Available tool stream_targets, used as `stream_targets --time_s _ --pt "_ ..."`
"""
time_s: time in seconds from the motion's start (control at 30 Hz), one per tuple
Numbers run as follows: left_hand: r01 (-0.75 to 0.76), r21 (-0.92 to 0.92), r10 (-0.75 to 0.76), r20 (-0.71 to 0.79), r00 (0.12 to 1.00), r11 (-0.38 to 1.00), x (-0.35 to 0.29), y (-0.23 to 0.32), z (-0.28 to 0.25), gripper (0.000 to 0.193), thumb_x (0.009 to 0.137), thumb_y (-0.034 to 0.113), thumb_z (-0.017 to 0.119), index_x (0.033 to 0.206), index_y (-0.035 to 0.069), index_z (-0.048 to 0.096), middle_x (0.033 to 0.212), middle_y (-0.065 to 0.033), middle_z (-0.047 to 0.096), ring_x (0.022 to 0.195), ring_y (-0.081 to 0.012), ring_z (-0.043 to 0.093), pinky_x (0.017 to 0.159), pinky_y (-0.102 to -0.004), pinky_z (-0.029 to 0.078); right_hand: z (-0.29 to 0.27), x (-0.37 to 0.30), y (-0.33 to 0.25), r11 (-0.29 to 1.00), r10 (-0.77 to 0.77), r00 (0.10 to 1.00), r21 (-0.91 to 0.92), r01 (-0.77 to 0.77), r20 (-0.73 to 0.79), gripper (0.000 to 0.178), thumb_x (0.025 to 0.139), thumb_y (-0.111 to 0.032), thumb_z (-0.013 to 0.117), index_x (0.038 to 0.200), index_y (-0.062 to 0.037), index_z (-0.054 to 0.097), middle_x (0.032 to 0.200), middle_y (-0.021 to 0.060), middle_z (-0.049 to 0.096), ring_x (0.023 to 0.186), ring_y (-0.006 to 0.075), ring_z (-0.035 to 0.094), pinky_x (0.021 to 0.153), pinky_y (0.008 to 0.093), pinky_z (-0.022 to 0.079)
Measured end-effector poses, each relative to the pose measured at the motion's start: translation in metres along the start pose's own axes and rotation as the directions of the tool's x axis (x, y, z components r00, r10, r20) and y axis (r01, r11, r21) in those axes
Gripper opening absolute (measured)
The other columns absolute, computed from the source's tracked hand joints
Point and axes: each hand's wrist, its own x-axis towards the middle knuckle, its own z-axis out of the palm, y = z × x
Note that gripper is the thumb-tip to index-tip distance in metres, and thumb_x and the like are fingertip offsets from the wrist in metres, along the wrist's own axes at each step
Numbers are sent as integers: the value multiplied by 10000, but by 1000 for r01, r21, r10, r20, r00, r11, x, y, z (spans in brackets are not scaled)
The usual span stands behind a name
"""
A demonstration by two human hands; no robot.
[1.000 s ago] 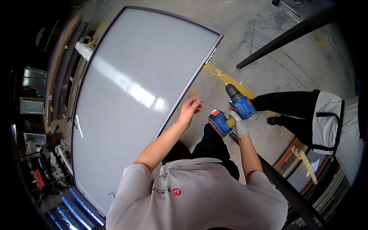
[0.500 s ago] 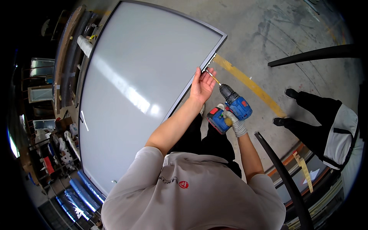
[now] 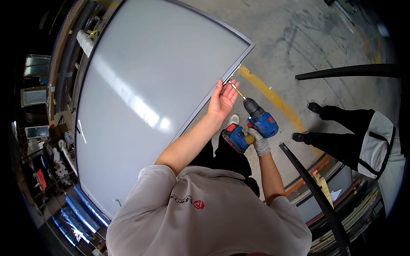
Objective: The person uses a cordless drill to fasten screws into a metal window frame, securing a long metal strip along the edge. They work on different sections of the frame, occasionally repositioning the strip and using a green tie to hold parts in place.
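A large grey glass panel (image 3: 171, 55) with a dark grey metal frame (image 3: 244, 54) lies to my left. At its right edge my bare left hand (image 3: 221, 104) is palm up, fingers stretched out and apart, the thumb against the frame. In my gloved right hand (image 3: 259, 143) is a blue and black cordless drill (image 3: 265, 121), gripped by its handle. Its long gold-coloured bit (image 3: 238, 91) points up and left over my left fingers, its tip at the frame's edge. Small pale metal hardware (image 3: 234, 73) runs along that edge; whether the tip touches a screw is too small to tell.
A person in dark trousers (image 3: 341, 113) stands at the right, a pale bag at the hip. Two black bars (image 3: 341, 72) (image 3: 314, 187) reach in from the right. A yellow line (image 3: 273, 100) crosses the concrete floor. Blue-wrapped rolls (image 3: 81, 215) and stacked frames fill the left.
The view has shifted slightly, so the panel and both hands sit a little differently in it. The drill stays in my right hand, its bit still at the frame's edge.
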Motion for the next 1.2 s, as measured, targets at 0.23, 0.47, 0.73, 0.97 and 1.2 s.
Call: stream_targets --time_s 0.23,0.47,0.73,0.97,1.2 --pt "-28 -37 31 98 995 999 3 -3 2 333 820 231 639 1055 11 553 1148 -123 563 1139 -264 496 982 -384 392 -1 2 0 979 32 997 198 -45 67 223 747 -68 549 965 -26 527 699 54 548 627 159 541 711 317 478" --pt "-34 -14 35 80 996 999 10 -4 1 247 828 91 590 1062 17 560 1129 -118 573 1113 -258 515 965 -383 412 -3 -1 -8 995 36 998 90 -40 44 242 722 -125 566 937 -26 513 711 57 541 647 166 534 705 315 465" --pt "-18 151 14 29 999 988 25 -17 -15 179 876 101 543 1029 12 568 1026 -125 618 939 -213 615 825 -331 522 -39 -25 -15 999 -37 999 -2 37 19 252 769 -176 578 957 -20 514 730 53 524 694 176 517 794 341 426" --pt "279 38 -281 69 957 960 -50 29 -6 90 816 103 488 874 52 534 760 -27 566 646 -139 550 650 -275 495 -55 -44 -38 996 -86 995 -23 87 58 302 770 -158 561 1035 -28 496 711 36 493 668 153 486 761 324 429" --pt "-247 355 233 84 969 902 -79 224 9 263 946 160 355 1095 8 510 646 23 473 533 -96 403 551 -254 411 -55 -47 -59 985 -121 992 -123 117 -26 238 754 -147 529 951 -15 506 650 31 460 626 146 459 692 318 423"
